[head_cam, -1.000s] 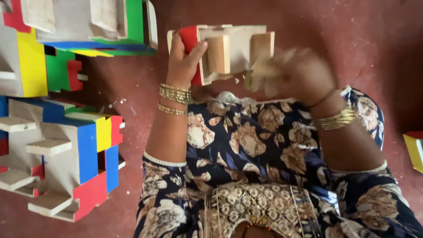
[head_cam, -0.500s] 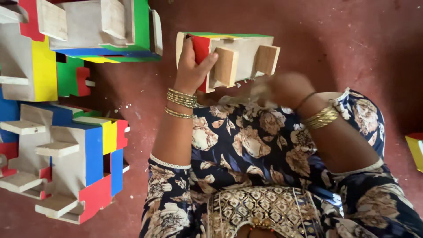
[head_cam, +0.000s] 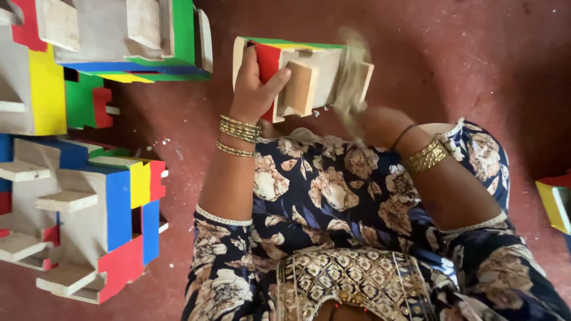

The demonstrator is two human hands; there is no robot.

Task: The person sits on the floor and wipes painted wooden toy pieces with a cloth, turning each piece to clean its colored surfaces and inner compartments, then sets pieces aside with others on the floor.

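Observation:
My left hand [head_cam: 254, 89] grips a small wooden toy piece [head_cam: 316, 66], bare wood with red, green and yellow painted faces, held upright above my lap. My thumb lies across its front block. My right hand [head_cam: 370, 123] is blurred with motion at the piece's right end. It is closed on a tan sheet [head_cam: 352, 70] that presses against the wood. Gold bangles ring both wrists. My patterned dark blue dress [head_cam: 333, 196] fills the lower middle.
Several larger painted wooden pieces lie on the red floor [head_cam: 476, 53] to my left: one at the top [head_cam: 128, 35], one at the far left [head_cam: 44, 89] and one lower down [head_cam: 95, 220]. Another coloured piece [head_cam: 556, 202] pokes in at the right edge.
My right hand has swept with the tan sheet from below the wooden piece up onto its right end. My left hand keeps its grip; the piece has shifted slightly right.

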